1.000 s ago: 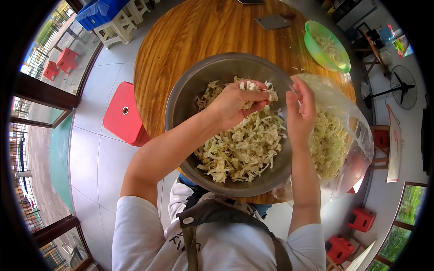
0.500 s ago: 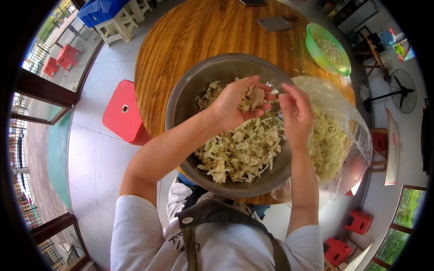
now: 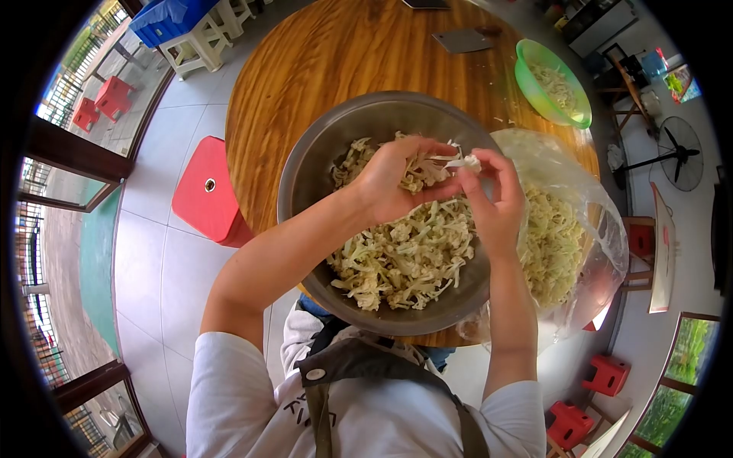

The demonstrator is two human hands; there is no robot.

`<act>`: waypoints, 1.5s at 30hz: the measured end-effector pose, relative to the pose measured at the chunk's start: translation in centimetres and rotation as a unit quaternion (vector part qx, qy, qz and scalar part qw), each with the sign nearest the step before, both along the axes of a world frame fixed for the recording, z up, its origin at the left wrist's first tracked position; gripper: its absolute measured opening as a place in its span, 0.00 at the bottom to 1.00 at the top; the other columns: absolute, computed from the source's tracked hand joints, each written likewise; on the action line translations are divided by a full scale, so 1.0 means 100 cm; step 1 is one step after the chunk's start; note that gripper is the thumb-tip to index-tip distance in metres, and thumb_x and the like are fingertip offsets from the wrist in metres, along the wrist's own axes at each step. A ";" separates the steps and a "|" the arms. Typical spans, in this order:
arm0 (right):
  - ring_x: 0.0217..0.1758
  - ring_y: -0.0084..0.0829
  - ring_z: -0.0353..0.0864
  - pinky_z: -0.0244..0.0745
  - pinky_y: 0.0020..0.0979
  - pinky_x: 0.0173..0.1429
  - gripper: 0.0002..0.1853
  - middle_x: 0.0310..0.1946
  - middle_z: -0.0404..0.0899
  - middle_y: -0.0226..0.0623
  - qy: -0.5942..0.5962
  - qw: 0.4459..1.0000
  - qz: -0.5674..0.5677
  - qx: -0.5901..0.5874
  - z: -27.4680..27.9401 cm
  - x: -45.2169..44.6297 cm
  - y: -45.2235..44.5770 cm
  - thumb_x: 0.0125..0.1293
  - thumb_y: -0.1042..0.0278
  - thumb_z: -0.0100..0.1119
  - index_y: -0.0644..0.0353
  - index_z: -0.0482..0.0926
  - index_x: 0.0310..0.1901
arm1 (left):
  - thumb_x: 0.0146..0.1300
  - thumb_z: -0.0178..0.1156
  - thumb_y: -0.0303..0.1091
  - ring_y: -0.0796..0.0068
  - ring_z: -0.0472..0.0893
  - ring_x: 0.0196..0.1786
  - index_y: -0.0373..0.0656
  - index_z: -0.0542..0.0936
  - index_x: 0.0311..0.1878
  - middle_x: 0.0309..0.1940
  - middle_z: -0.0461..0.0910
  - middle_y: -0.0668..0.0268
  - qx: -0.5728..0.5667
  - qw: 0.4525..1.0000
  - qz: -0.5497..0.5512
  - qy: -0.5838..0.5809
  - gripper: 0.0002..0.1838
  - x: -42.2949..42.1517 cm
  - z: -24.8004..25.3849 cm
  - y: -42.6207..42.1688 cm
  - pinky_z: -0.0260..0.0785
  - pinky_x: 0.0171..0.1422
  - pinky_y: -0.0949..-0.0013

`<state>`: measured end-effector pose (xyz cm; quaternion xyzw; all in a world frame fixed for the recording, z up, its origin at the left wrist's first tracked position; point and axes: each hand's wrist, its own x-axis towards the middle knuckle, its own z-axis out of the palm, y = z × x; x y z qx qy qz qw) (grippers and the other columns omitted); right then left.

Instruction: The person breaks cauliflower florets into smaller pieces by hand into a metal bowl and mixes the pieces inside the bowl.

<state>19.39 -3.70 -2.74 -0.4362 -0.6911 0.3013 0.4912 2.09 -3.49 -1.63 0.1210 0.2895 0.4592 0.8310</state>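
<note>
Over a wide steel bowl [image 3: 307, 149], my left hand [image 3: 385, 183] is cupped around a small handful of cauliflower pieces [image 3: 418, 174]. Between the thumb and fingers of my right hand [image 3: 500, 202] is a pale cauliflower floret [image 3: 469, 162], its stem pointing toward my left fingers. Chopped cauliflower [image 3: 405, 256] lies heaped in the bowl below both hands. Close by my right forearm, a clear plastic bag [image 3: 592, 187] holds more cut cauliflower [image 3: 551, 244].
The round wooden table [image 3: 328, 57] carries a cleaver [image 3: 463, 40] at the far side and a green basin [image 3: 527, 84] with cauliflower pieces at the far right. A red stool [image 3: 202, 202] stands left of the table. Behind it is a blue bin [image 3: 172, 21] on white stools.
My right hand has moved slightly left, closer to my left hand, and a floret now shows clearly in its pinch. My left fingers have curled a little more over the handful.
</note>
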 end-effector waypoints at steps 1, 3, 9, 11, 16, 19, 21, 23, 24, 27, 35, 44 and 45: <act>0.43 0.25 0.75 0.71 0.25 0.45 0.13 0.41 0.78 0.34 0.034 0.999 -0.005 -0.040 -0.002 0.001 0.000 0.59 0.67 0.64 0.59 0.77 0.45 | 0.68 0.43 0.37 0.59 0.76 0.51 0.32 0.71 0.51 0.47 0.75 0.52 0.001 1.000 -0.005 -0.002 0.18 0.000 0.001 -0.001 0.74 0.55 0.63; 0.42 0.26 0.76 0.71 0.25 0.46 0.13 0.41 0.78 0.35 0.062 0.995 -0.025 -0.076 -0.002 0.002 0.001 0.61 0.66 0.63 0.60 0.77 0.45 | 0.68 0.41 0.35 0.59 0.76 0.52 0.31 0.70 0.51 0.47 0.75 0.51 0.004 1.000 -0.016 -0.007 0.17 -0.001 0.005 -0.002 0.74 0.56 0.64; 0.41 0.26 0.78 0.72 0.27 0.47 0.14 0.44 0.77 0.37 -0.079 0.992 -0.082 0.054 0.001 0.001 0.006 0.60 0.67 0.63 0.60 0.77 0.47 | 0.68 0.39 0.33 0.60 0.76 0.52 0.31 0.70 0.51 0.47 0.75 0.51 -0.002 1.000 0.004 -0.012 0.17 -0.001 0.007 -0.001 0.73 0.57 0.62; 0.42 0.25 0.78 0.73 0.27 0.47 0.15 0.46 0.75 0.38 -0.116 0.985 -0.033 0.127 0.006 0.000 0.007 0.59 0.68 0.64 0.60 0.78 0.47 | 0.67 0.39 0.33 0.61 0.76 0.51 0.31 0.70 0.51 0.47 0.75 0.53 -0.005 1.000 0.011 -0.017 0.17 -0.001 0.006 -0.001 0.71 0.59 0.60; 0.45 0.25 0.77 0.74 0.27 0.47 0.12 0.51 0.71 0.37 -0.118 0.990 0.068 0.039 0.005 -0.006 -0.002 0.56 0.74 0.65 0.61 0.78 0.43 | 0.66 0.42 0.33 0.64 0.76 0.50 0.33 0.71 0.51 0.47 0.76 0.57 0.007 1.000 -0.012 -0.026 0.17 -0.003 -0.001 0.001 0.69 0.60 0.59; 0.45 0.25 0.77 0.73 0.25 0.48 0.10 0.50 0.73 0.38 -0.076 0.994 0.046 0.057 0.004 -0.004 0.000 0.57 0.76 0.63 0.61 0.77 0.41 | 0.63 0.43 0.31 0.65 0.76 0.50 0.34 0.72 0.51 0.47 0.75 0.57 0.000 1.000 0.000 -0.013 0.16 -0.001 0.005 -0.001 0.70 0.60 0.61; 0.45 0.24 0.77 0.72 0.23 0.48 0.09 0.50 0.74 0.39 -0.049 0.995 0.020 0.087 -0.003 0.000 0.004 0.57 0.79 0.61 0.61 0.76 0.40 | 0.62 0.44 0.30 0.65 0.76 0.50 0.34 0.72 0.51 0.46 0.75 0.57 0.002 1.000 -0.004 -0.022 0.17 -0.001 0.006 -0.002 0.70 0.60 0.62; 0.44 0.23 0.76 0.71 0.22 0.48 0.09 0.49 0.75 0.38 0.006 0.999 0.000 0.049 -0.005 0.001 0.004 0.58 0.80 0.60 0.62 0.75 0.41 | 0.61 0.45 0.29 0.65 0.76 0.51 0.34 0.72 0.52 0.47 0.75 0.57 0.013 1.000 -0.003 -0.017 0.17 -0.002 0.005 -0.001 0.71 0.59 0.63; 0.44 0.22 0.76 0.71 0.21 0.48 0.09 0.48 0.76 0.38 0.033 0.999 -0.010 0.030 -0.006 0.002 0.004 0.59 0.81 0.59 0.62 0.74 0.41 | 0.60 0.45 0.29 0.65 0.76 0.52 0.34 0.72 0.52 0.47 0.75 0.57 0.019 1.000 -0.003 -0.015 0.17 -0.002 0.006 -0.002 0.71 0.59 0.64; 0.44 0.20 0.75 0.71 0.20 0.47 0.09 0.48 0.75 0.38 0.115 0.993 0.012 0.009 -0.005 -0.001 0.003 0.61 0.79 0.58 0.63 0.73 0.43 | 0.61 0.44 0.29 0.63 0.76 0.53 0.33 0.71 0.52 0.49 0.75 0.55 0.032 0.999 0.026 0.005 0.18 -0.001 0.014 -0.004 0.71 0.59 0.64; 0.46 0.24 0.76 0.71 0.20 0.48 0.15 0.51 0.73 0.38 -0.022 0.995 -0.078 0.057 0.001 0.001 0.005 0.61 0.78 0.58 0.61 0.73 0.50 | 0.67 0.42 0.56 0.60 0.74 0.56 0.32 0.68 0.57 0.54 0.73 0.52 0.017 0.995 0.037 -0.090 0.33 -0.004 0.001 0.003 0.66 0.63 0.61; 0.51 0.29 0.76 0.79 0.25 0.44 0.13 0.52 0.71 0.39 -0.056 0.995 0.084 0.019 0.007 -0.006 -0.001 0.59 0.76 0.61 0.60 0.78 0.47 | 0.64 0.41 0.65 0.64 0.74 0.52 0.34 0.68 0.56 0.49 0.70 0.58 0.006 0.999 -0.045 -0.002 0.38 0.000 0.011 -0.005 0.68 0.58 0.59; 0.51 0.29 0.76 0.78 0.26 0.45 0.13 0.52 0.71 0.39 -0.046 0.995 0.083 -0.012 0.008 -0.005 -0.002 0.59 0.75 0.61 0.61 0.78 0.47 | 0.64 0.42 0.65 0.64 0.74 0.51 0.34 0.68 0.56 0.49 0.69 0.57 0.011 0.999 -0.050 -0.003 0.38 0.000 0.010 -0.005 0.69 0.58 0.58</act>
